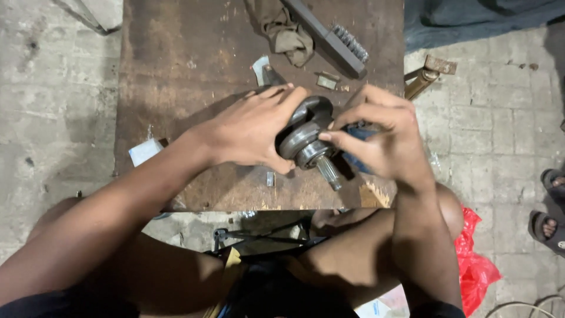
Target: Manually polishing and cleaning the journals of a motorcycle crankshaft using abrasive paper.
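At 9 o'clock of the rusty work table point(176, 70), near its left edge, lies one small pale card-like piece point(144, 151). Moving right, the left hand point(253, 132) closes around the crank assembly point(306, 132), its fingers wrapped over the dark disc-shaped webs and pressed against them, so the part is held clear of the table top at the centre. One assembly is in view; it shows two stacked round webs and one splined shaft end point(329, 172) pointing toward 5 o'clock.

At 3 o'clock of the assembly, the right hand point(385, 141) pinches a blue item point(360, 134) against the part; fingertips are drawn together on it. Most of the item is hidden under the fingers, so its kind cannot be told. Judged from this pose, the step in hand is working or wiping the surface of the assembly while the left hand steadies it. The next move calls for a firm left-hand hold and a turn of the part to present a fresh face.

At 12 o'clock lie one crumpled rag point(288, 32) and one wire brush point(338, 38). Two small metal pieces point(266, 72) point(327, 80) lie below them. At 2 o'clock, off the table, lies one rusty tool point(428, 75). At 4 o'clock sits one red plastic bag point(474, 265).
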